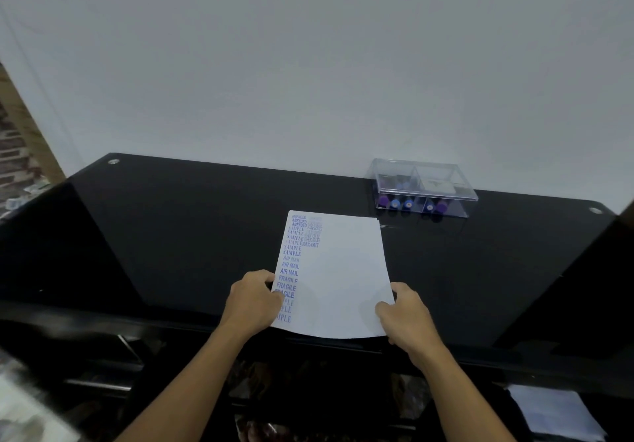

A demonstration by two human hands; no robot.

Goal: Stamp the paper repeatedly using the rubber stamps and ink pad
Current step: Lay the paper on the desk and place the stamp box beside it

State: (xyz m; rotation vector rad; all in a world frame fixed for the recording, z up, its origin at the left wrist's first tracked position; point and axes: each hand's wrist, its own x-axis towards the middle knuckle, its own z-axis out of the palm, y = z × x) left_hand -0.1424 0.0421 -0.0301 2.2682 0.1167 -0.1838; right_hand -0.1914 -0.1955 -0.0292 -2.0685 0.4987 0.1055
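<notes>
The paper (343, 277), stamped in blue down its left side, lay on the black counter (171, 235). The left hand (254, 301) gripped the paper's left edge, fingers curled round it. The right hand (406, 318) pinched its right edge. Just beyond the paper's far right corner stood a clear box (423, 186) holding stamps (408, 204).

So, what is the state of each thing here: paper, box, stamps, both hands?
Paper: lies on the table, partly stamped in blue at its left, the rest blank.
Box: lid shut, behind the paper to the right.
Stamps: inside the box, not in use.
Left hand: holds the paper's left edge.
Right hand: holds the paper's right edge.
</notes>
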